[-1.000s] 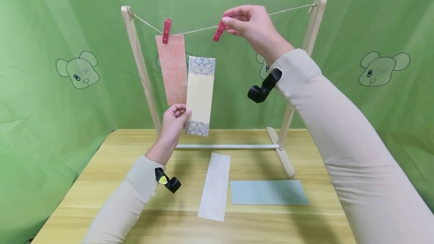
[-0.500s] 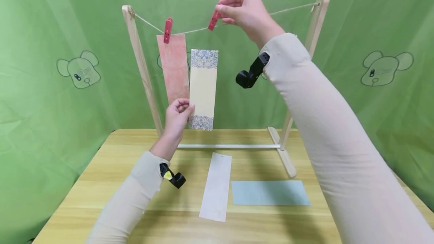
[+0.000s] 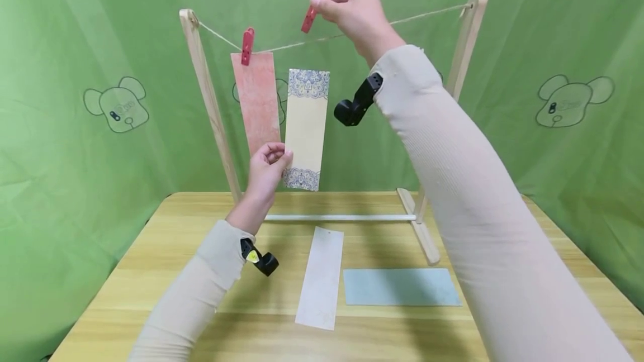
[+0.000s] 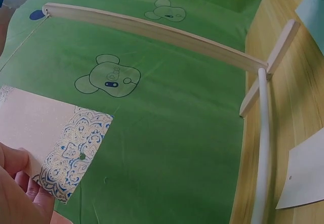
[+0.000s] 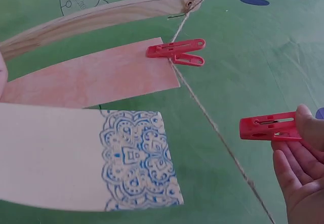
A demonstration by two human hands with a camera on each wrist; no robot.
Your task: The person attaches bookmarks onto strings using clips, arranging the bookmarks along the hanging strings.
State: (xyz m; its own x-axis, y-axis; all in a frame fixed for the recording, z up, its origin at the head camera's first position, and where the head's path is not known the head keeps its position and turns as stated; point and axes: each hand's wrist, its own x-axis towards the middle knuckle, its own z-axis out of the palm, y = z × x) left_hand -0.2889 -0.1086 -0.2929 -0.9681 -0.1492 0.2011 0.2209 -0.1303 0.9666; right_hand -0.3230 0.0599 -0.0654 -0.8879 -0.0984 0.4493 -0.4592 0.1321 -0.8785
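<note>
My left hand [image 3: 268, 169] pinches a cream bookmark-shaped card [image 3: 306, 130] by its lower left edge. Blue lace patterns run across both ends of the card, and a small hole shows near its lower end in the left wrist view. Above the string [image 3: 302, 44], my right hand [image 3: 354, 7] pinches a red clothespin [image 3: 308, 19] between thumb and fingers. The right wrist view shows this clothespin [image 5: 268, 126] apart from the string and the card. Left of the cream card, a pink card [image 3: 257, 99] hangs from the string by another red clothespin [image 3: 247, 46].
The string spans two wooden posts [image 3: 203, 82], joined low down by a white rod [image 3: 342, 217]. On the wooden table [image 3: 126, 306] lie a white card [image 3: 320, 278] and a light blue card [image 3: 402, 286]. A green curtain [image 3: 503, 155] with mouse-head drawings hangs behind.
My right hand has risen and moved left, lifting the clothespin from string height to above it. My left hand has carried the cream card up and slightly right.
</note>
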